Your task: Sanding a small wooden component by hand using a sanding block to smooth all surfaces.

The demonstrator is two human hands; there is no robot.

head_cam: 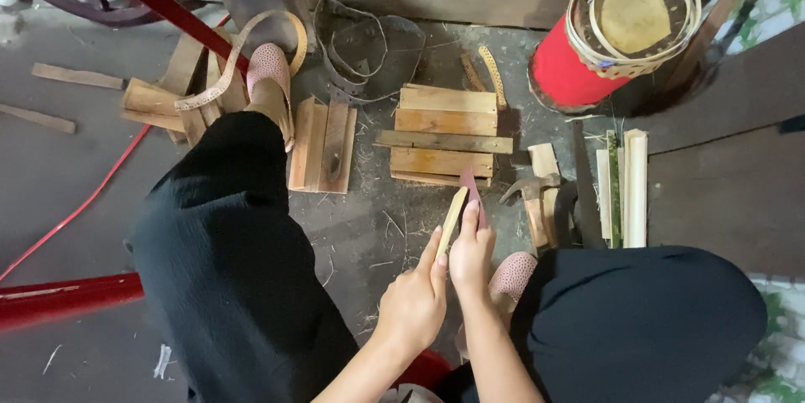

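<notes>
Near the bottom middle of the frame, we see our left hand [412, 306] and our right hand [471, 254] side by side. The left hand's fingers are closed around the low end of a thin, pale strip of split bamboo [453, 213], which points up and a bit to the right. The right hand's fingers pinch a small dark reddish blade [473, 187], and its tip sits just beside the top of the strip.

We think the strip is very light and a little bendy. It looks stiff along its length, but it could split or snap if we squeeze hard. Its edges may be sharp, so the low end seems the best place to hold it.

Just above the hands, flat brown wooden boards [444, 135] lie stacked on the grey floor [360, 235]. A hammer with a wooden handle [533, 202] lies to the right.
</notes>
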